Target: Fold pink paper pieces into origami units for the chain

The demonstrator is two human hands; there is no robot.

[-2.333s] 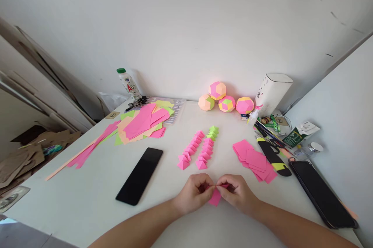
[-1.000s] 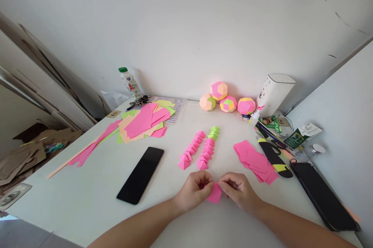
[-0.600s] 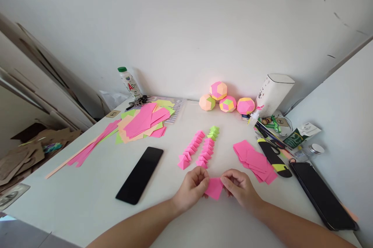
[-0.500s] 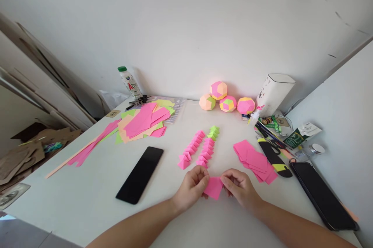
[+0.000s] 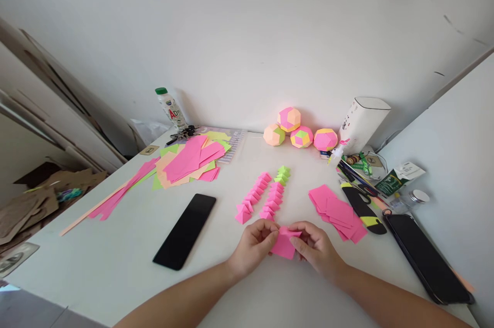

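A small pink paper square is pinched at its sides between my two hands, its top edge bent over. My left hand grips the left side with thumb and fingers. On the right side, my right hand presses its thumb on the paper near the upper corner. Just beyond my hands lie two rows of folded paper pieces: a pink row and a pink-and-green row. To the right of my right hand is a loose pile of pink paper squares.
A black phone lies to the left, below a heap of coloured paper. Faceted paper balls sit against the wall. At right are a utility knife, a glue bottle and a dark phone. A drink bottle stands back left.
The pink square has tilted and its upper edge is now bent over. My right thumb has come further onto the paper, and my hands have drawn slightly closer together.
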